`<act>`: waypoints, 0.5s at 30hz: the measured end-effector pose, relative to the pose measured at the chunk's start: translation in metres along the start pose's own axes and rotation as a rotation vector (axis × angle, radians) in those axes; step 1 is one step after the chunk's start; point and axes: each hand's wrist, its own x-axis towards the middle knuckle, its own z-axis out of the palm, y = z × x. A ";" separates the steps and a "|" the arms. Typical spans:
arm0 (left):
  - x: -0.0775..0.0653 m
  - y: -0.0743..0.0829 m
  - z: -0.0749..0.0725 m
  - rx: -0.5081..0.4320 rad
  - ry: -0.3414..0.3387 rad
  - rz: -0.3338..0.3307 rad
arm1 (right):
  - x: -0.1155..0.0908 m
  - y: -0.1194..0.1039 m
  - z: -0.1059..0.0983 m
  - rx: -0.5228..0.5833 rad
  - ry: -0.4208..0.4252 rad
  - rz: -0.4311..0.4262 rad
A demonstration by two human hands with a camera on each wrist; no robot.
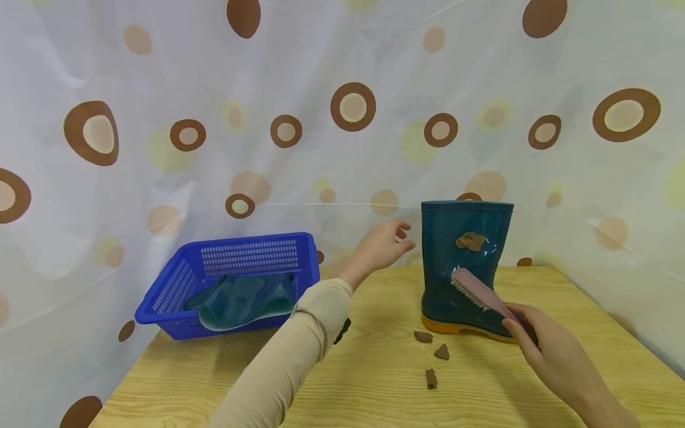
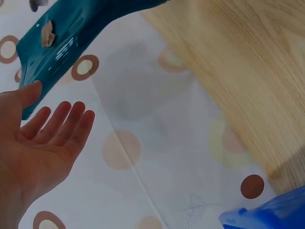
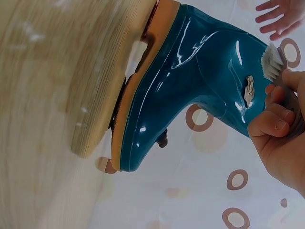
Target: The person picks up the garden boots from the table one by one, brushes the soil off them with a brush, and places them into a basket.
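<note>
A teal rubber boot (image 1: 444, 238) with an orange-yellow sole stands upright on the wooden table (image 1: 374, 380). A brown mud-like lump (image 1: 471, 241) clings to its shaft. My right hand (image 1: 556, 351) grips the handle of a pink scrub brush (image 1: 481, 291), its white bristles facing the shaft below the lump. Whether the bristles touch the boot I cannot tell. Beside the top of the boot, my left hand (image 1: 382, 245) hovers with loosely spread fingers and holds nothing. The right wrist view shows another dark lump (image 3: 162, 138) by the boot's foot.
A blue plastic basket (image 1: 176, 327) stands at the table's left, with a second teal boot (image 1: 241, 300) lying in it. Several brown crumbs (image 1: 431, 378) lie before the upright boot. Behind the table hangs a patterned white curtain (image 1: 321, 160).
</note>
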 end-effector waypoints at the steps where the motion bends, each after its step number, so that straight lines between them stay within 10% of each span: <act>1: 0.002 0.001 0.003 -0.007 0.003 0.000 | 0.000 0.000 0.000 0.000 0.001 0.000; 15: 0.023 0.008 0.041 -0.153 0.027 -0.094 | -0.003 0.001 -0.001 -0.001 0.008 0.027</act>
